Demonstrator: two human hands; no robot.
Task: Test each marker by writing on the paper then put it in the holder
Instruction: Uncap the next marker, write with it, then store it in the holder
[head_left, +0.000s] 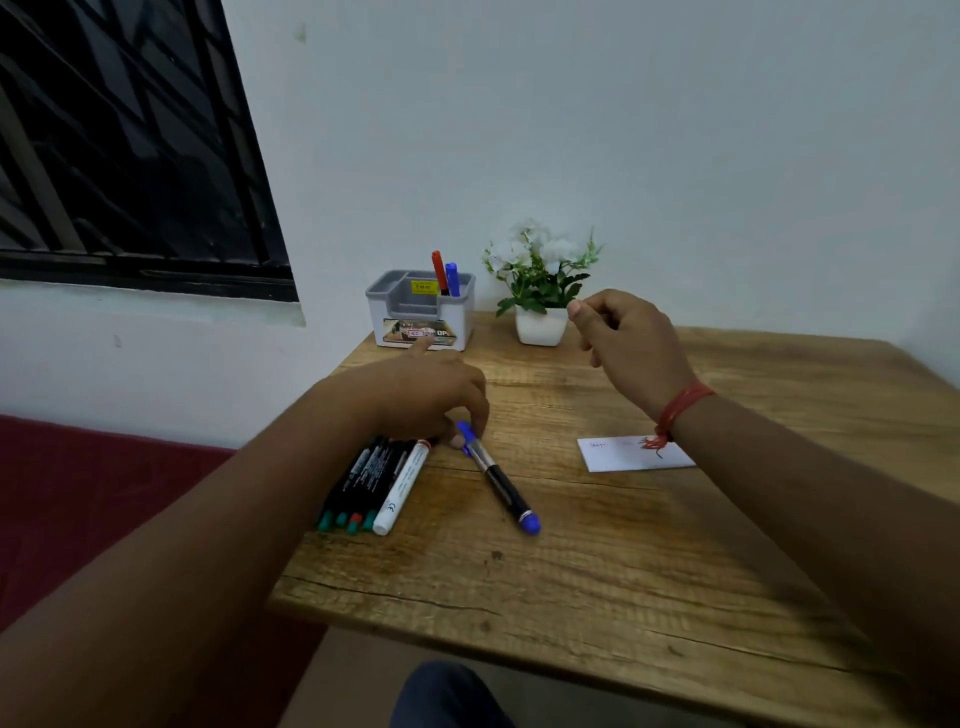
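Note:
A blue-capped marker (501, 480) lies slanted on the wooden table (597, 571). My left hand (431, 397) pinches its far blue end with thumb and fingers, index finger pointing outward. Beside it lies a row of several markers (374, 483), black ones and one white. A small white paper (623, 454) with faint writing lies to the right, partly behind my right wrist. My right hand (628, 338) hovers above the table, fingers loosely curled, holding nothing. The grey-white holder (421, 312) at the back holds a red marker (439, 273) and a blue marker (452, 279).
A white pot of white flowers (543, 291) stands right of the holder against the wall. A dark barred window (119, 145) is at the upper left. The table's left edge drops to a dark red surface (78, 493). My knee (447, 696) shows below the front edge.

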